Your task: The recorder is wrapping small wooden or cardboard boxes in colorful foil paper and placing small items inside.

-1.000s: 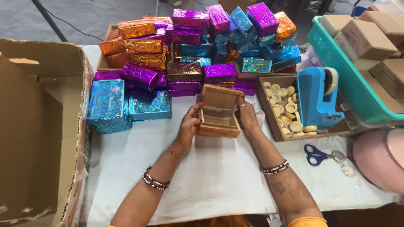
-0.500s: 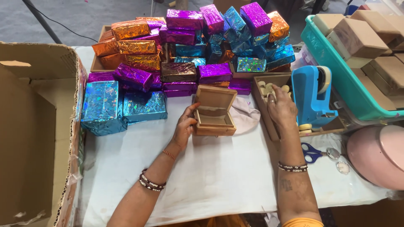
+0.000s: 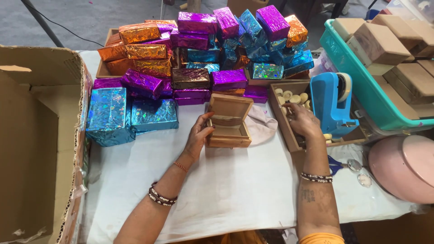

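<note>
- Left hand [image 3: 199, 135] wraps its fingers and thumb around the left side of the small wooden box [image 3: 228, 123], gripping it steady on the white table cover [image 3: 235, 190].
- The box sits mid-table with its hinged lid tipped up and back, inside bare.
- Right hand [image 3: 304, 122] is down in the wooden tray [image 3: 289, 135] of pale round pieces [image 3: 294, 97], fingers curled over them; whether it has pinched 1 up, I cannot tell.
- The blue tape dispenser [image 3: 332, 106] stands just beside that hand, at the tray's right.
- Behind the box, a heap of foil-wrapped parcels [image 3: 203, 49] in purple, blue and orange.
- An open cardboard carton [image 3: 36, 135] fills the left edge; a teal crate [image 3: 361, 86] of plain tan boxes sits at right.
- Blue-handled scissors [image 3: 337, 165] lie near the right forearm.
</note>
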